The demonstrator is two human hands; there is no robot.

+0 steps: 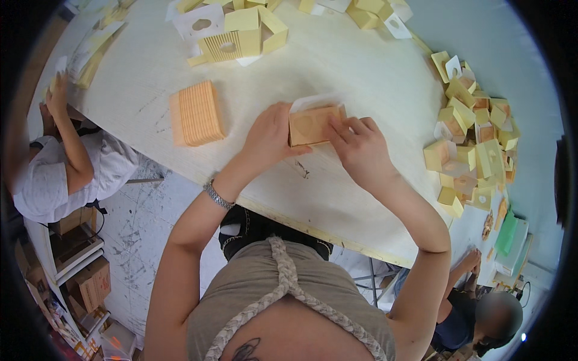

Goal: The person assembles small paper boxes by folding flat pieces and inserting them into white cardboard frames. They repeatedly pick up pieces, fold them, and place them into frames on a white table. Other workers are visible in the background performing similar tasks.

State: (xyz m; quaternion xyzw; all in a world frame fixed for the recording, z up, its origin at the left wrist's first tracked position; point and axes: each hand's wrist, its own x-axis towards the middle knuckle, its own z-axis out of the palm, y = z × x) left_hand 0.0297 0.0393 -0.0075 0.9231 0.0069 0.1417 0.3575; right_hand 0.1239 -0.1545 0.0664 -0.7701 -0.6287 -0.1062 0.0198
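Over the table's near middle, a small open box [308, 127] with a white raised flap lies between my two hands. Its tan inside face carries a rounded, heart-like mark. My left hand [272, 133] is closed round the box's left side, the thumb along its near edge. At the right end, the bent fingers of my right hand [359, 143] press together on the box; their tips partly cover that corner. A neat stack of flat, peach-coloured pieces [197, 114] stands to the left of my left hand.
Folded pale-yellow boxes [232, 39] with cut-out openings stand at the far side. A large heap of similar boxes [475, 144] lies along the right edge. One person [72, 162] works at the left, another [463, 307] at the lower right. Shelves with cartons [84, 283] stand lower left.
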